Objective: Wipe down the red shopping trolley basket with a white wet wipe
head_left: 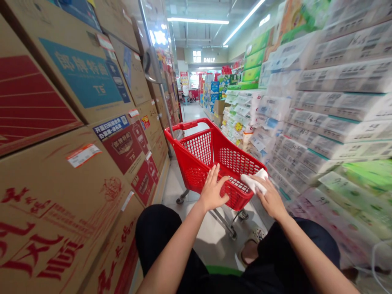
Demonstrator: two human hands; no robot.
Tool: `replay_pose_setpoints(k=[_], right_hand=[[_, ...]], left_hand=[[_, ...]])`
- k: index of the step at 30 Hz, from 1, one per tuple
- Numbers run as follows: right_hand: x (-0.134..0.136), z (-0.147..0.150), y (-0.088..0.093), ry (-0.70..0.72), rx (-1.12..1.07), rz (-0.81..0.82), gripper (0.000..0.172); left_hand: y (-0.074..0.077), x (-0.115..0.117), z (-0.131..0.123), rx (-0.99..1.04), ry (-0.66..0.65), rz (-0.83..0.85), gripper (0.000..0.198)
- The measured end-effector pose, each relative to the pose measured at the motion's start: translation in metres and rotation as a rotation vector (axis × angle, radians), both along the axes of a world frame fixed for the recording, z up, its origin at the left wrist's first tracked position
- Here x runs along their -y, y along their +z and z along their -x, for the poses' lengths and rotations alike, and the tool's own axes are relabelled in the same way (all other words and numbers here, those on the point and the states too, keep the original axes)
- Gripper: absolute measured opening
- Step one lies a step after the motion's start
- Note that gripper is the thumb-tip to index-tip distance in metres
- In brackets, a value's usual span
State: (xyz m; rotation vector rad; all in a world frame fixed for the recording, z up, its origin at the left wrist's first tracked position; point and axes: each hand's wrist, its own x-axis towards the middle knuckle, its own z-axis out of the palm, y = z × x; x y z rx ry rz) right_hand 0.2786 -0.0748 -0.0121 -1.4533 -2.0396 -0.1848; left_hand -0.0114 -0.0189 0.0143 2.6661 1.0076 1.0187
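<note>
A red plastic shopping cart stands on the floor right in front of my knees. My left hand is at its near left side, fingers apart and thumb spread, with nothing in it. Whether those fingers touch the basket wall, I cannot tell. Over the cart's near right corner, my right hand holds a crumpled white cloth or tissue. Part of that white piece is hidden under the fingers. The cart's handle is at its far end, and its basket has a grid of holes.
Stacked cardboard boxes form a wall on the left, with a metal pole beside them. Packs of tissue paper are piled high on the right. An aisle floor runs ahead past more stacked goods.
</note>
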Motion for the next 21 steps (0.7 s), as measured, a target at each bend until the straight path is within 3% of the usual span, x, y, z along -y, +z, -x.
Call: replay_pose_setpoints(k=[3, 5, 8, 12, 15, 18, 21], right_hand=[[-0.016, -0.021, -0.001, -0.097, -0.027, 0.008, 0.054], [-0.017, -0.018, -0.001, -0.144, -0.055, 0.017, 0.053], [0.001, 0.014, -0.003, -0.121, -0.096, 0.016, 0.052], [0.036, 0.068, -0.007, 0.017, -0.083, 0.004, 0.056], [0.05, 0.087, -0.007, 0.069, -0.058, -0.013, 0.062], [0.049, 0.08, -0.006, 0.125, -0.01, -0.016, 0.065], [0.034, 0.052, -0.003, 0.151, 0.035, 0.021, 0.06]], left_hand=[[0.001, 0.0, -0.001, -0.015, -0.012, 0.0, 0.076], [0.001, 0.0, 0.0, -0.024, -0.015, -0.003, 0.08], [0.002, 0.001, 0.003, -0.039, -0.003, -0.015, 0.086], [0.004, 0.008, -0.002, -0.049, 0.068, -0.015, 0.086], [0.006, 0.021, -0.015, -0.069, 0.12, 0.003, 0.082], [0.005, 0.032, -0.028, -0.088, 0.141, 0.0, 0.085], [0.003, 0.035, -0.033, -0.085, 0.14, -0.018, 0.086]])
